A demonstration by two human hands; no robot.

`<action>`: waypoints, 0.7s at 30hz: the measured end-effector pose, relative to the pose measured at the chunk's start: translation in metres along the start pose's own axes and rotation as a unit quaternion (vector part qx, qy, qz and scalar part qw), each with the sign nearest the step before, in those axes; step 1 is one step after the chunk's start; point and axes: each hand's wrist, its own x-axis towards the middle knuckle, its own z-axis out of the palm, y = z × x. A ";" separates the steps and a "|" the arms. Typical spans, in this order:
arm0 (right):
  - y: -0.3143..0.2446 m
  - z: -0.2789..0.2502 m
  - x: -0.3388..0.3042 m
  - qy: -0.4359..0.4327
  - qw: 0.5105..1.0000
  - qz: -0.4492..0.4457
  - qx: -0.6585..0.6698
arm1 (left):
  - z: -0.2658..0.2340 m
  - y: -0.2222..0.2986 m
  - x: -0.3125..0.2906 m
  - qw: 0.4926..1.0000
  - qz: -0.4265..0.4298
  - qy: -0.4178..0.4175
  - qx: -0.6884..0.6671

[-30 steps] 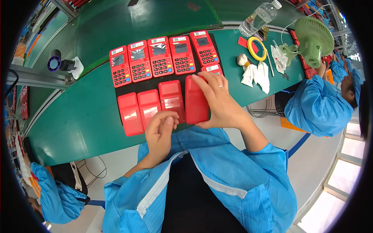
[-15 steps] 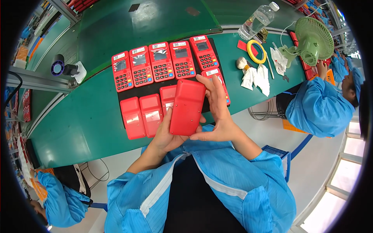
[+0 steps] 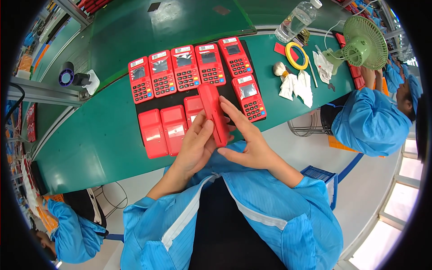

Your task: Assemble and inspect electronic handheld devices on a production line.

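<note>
A red card payment terminal (image 3: 213, 110), turned so that its narrow side faces up, is held above the front of a black mat (image 3: 176, 101). My left hand (image 3: 196, 146) is closed around its lower part, thumb on the near side and fingertips showing beyond it. My right hand (image 3: 252, 143) is beside it with fingers stretched and spread, fingertips at its right side and thumb by its lower end. Several like terminals lie keypad up on the mat, one of them a terminal (image 3: 249, 99) right of my hands. Terminals lying back up, such as one (image 3: 153, 133), fill the mat's front left.
On the green table (image 3: 94, 148) to the right are yellow tape (image 3: 297, 56), white cloths (image 3: 297, 87), a clear bottle (image 3: 298, 21) and a green fan (image 3: 362, 42). A small dark fan (image 3: 67, 77) stands left. Persons in blue sit on both sides.
The held terminal has turned from showing its broad red back to showing its narrow side. My right fingertips have come down from its top corner to its side.
</note>
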 end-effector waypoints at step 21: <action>-0.014 0.005 -0.008 0.099 0.979 -0.041 -0.172 | -0.002 -0.009 -0.003 0.985 0.067 0.045 0.152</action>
